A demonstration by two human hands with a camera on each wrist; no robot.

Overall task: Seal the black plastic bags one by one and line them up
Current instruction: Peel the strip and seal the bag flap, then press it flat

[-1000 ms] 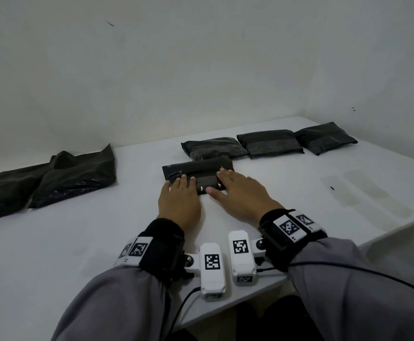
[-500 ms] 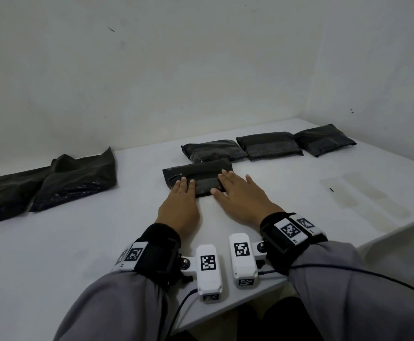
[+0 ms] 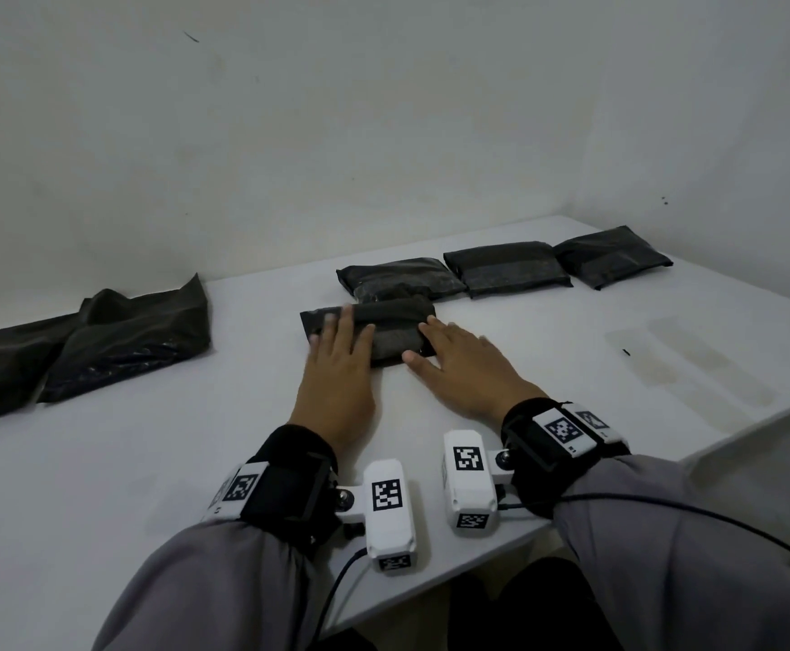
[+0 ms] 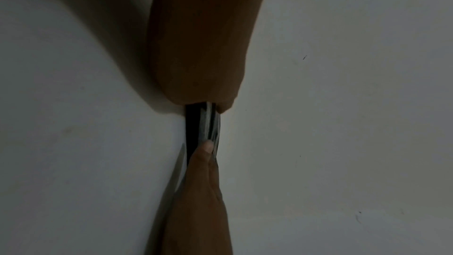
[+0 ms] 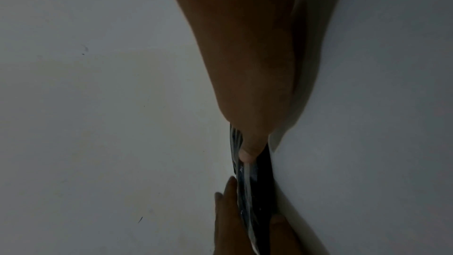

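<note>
A folded black bag [image 3: 391,327] lies on the white table [image 3: 548,350] in front of me. My left hand [image 3: 341,340] lies flat over its left half, fingers straight. My right hand [image 3: 445,345] presses flat on its right end, thumb at the near edge. Three closed black bags [image 3: 400,277] [image 3: 506,267] [image 3: 611,256] form a row behind it. In the left wrist view the palm [image 4: 201,46] covers the bag's edge [image 4: 203,123]. In the right wrist view the hand [image 5: 250,84] rests on the bag's shiny edge [image 5: 245,181].
Flat, crumpled black bags [image 3: 125,340] [image 3: 3,364] lie at the table's left side. White walls meet at the far right corner. The table's front edge [image 3: 430,599] is close to my arms. Faint stains [image 3: 689,359] mark the table at right.
My left hand has slid forward, further onto the bag's left half. The right hand has stayed on the right end, and the bag has hardly moved.
</note>
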